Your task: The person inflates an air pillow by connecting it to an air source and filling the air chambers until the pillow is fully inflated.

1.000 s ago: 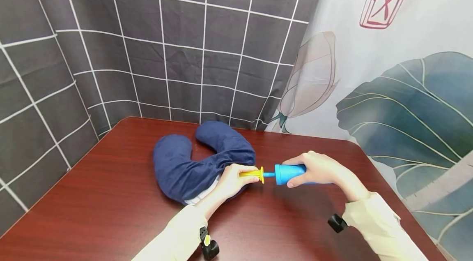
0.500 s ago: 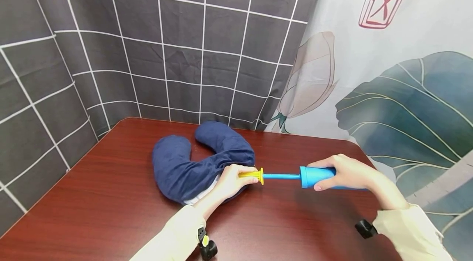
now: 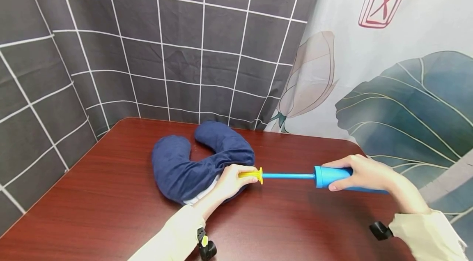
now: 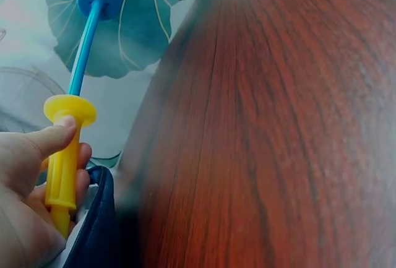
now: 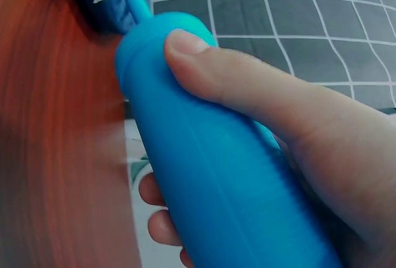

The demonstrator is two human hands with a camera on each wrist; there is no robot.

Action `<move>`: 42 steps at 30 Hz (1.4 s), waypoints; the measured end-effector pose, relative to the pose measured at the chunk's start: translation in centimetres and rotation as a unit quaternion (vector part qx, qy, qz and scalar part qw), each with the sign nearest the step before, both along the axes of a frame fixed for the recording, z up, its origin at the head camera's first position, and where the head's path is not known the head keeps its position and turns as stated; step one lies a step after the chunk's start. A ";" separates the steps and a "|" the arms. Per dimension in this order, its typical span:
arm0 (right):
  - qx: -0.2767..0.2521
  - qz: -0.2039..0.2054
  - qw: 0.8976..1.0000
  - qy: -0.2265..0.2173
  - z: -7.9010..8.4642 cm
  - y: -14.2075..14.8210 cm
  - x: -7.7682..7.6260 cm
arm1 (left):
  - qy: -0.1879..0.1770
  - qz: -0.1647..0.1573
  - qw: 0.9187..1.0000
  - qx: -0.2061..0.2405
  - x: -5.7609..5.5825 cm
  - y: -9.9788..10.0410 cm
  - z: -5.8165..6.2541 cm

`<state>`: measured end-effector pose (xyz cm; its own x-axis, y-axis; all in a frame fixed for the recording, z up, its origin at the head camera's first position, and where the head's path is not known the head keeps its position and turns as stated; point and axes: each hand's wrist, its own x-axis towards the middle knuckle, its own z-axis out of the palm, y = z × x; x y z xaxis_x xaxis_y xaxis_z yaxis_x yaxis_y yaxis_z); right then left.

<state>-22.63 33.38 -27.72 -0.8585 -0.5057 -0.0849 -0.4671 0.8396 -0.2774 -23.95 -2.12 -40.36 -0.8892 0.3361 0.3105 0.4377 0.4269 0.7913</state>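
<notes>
A hand air pump has a blue barrel, a thin blue rod and a yellow end piece. My left hand grips the yellow piece, thumb just under its round flange in the left wrist view. My right hand wraps around the barrel; in the right wrist view the thumb lies along its top and fingertips show on the far side. A long stretch of rod shows between flange and barrel. Beside my left hand lies a navy U-shaped neck pillow, with a white part showing at its near edge.
The pillow rests on a reddish-brown wooden table. Behind the table hangs a dark grey cloth with white grid lines. To the right is a pale cloth printed with a lotus and leaf.
My right hand has moved to the right with the blue barrel, so more of the rod shows. My left hand and the yellow piece stay nearly in place by the pillow.
</notes>
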 end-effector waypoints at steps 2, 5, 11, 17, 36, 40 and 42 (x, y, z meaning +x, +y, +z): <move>-0.003 0.007 1.000 0.005 -0.4 -0.3 0.0 | 0.004 0.005 1.000 -0.012 0.0 0.1 0.0; -0.011 0.022 1.000 0.006 -1.0 -1.1 -0.3 | 0.006 0.013 1.000 -0.023 0.0 0.2 0.1; -0.004 0.046 0.999 0.011 -1.6 -3.2 -1.2 | 0.002 0.013 1.000 -0.010 0.1 0.1 0.0; 0.001 0.065 0.998 0.013 -2.4 -5.7 -2.0 | -0.008 0.009 1.000 0.008 0.1 0.1 -0.1; 0.040 0.064 0.996 0.039 -3.3 -12.3 -3.0 | -0.029 -0.006 0.999 0.028 0.0 0.0 0.2; 0.043 0.063 0.996 0.036 -3.0 -12.0 -2.8 | -0.029 -0.013 0.999 0.020 0.0 -0.1 0.3; 0.046 0.062 0.996 0.035 -2.8 -11.8 -2.7 | -0.030 -0.015 0.999 0.019 0.0 -0.1 0.4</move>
<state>-25.31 21.58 -30.47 -0.7954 -0.6010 -0.0783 -0.5842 0.7947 -0.1650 -23.94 -2.25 -39.95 -0.8960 0.3525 0.2699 0.4014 0.3833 0.8318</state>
